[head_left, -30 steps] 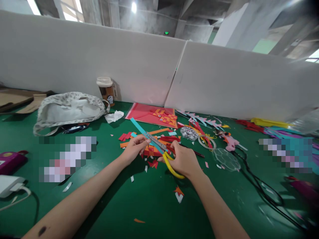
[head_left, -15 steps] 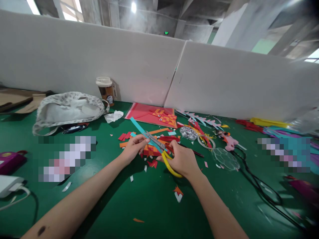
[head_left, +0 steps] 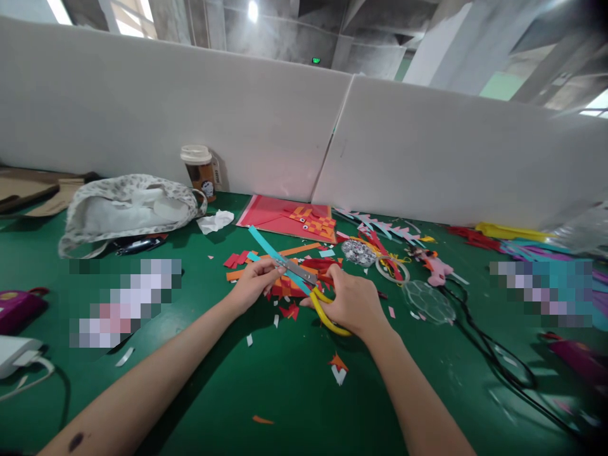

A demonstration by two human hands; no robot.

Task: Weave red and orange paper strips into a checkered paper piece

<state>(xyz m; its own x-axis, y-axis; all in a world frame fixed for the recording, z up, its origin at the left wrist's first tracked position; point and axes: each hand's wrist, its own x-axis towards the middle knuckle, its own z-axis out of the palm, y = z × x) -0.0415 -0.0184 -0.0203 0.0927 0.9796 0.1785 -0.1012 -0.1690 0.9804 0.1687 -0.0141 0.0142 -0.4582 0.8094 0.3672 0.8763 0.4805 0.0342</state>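
Note:
My left hand (head_left: 254, 285) pinches a light-blue paper strip (head_left: 260, 239) between thumb and fingers, and the strip's far end slants up and left. My right hand (head_left: 354, 305) is wrapped round the yellow handles of a pair of scissors (head_left: 327, 318). The scissors' metal blades point left along the strip and reach my left fingertips. Whether the blades have cut into the paper I cannot tell. Beneath both hands lie orange and red paper pieces (head_left: 287, 288), partly hidden by the hands and scissors.
Behind the hands lies a red sheet (head_left: 266, 215) with an orange woven-paper fish (head_left: 313, 223). A lidded cup (head_left: 199, 171) and a patterned pouch (head_left: 128, 212) stand at left. To the right are a clear plastic palette (head_left: 430, 302), black cords (head_left: 484, 354) and a pink figure (head_left: 439, 271).
The scissors' blades have turned slightly and look closer together, while their handles have shifted a little right. My left hand stays on the blue strip. The whole view has moved very slightly.

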